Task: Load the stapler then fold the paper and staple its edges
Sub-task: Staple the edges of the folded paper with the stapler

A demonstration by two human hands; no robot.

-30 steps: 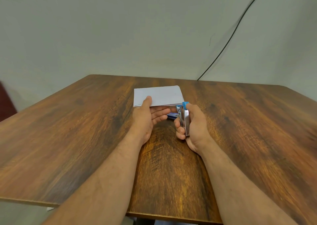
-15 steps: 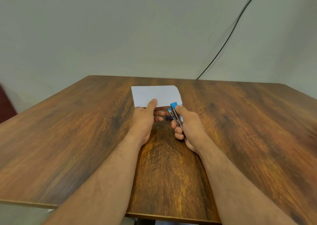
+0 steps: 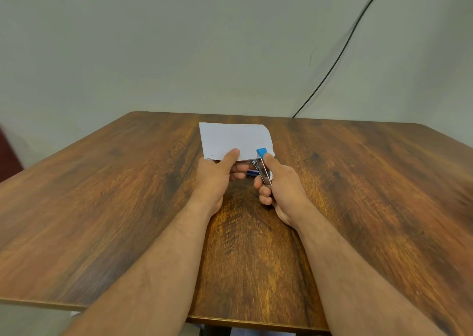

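Table [image 3: 107, 207] bears folded paper [image 3: 234, 138]; left hand [image 3: 215, 174] pinches its near edge. Right hand [image 3: 281, 189] grips stapler [image 3: 262, 165] at the near-right corner, seemingly over the edge. Seat edge fully, then squeeze.

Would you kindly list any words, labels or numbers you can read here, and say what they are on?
None can be read.
paper: a faint dark mark near its left edge, too small to read.
stapler: no legible brand or label.
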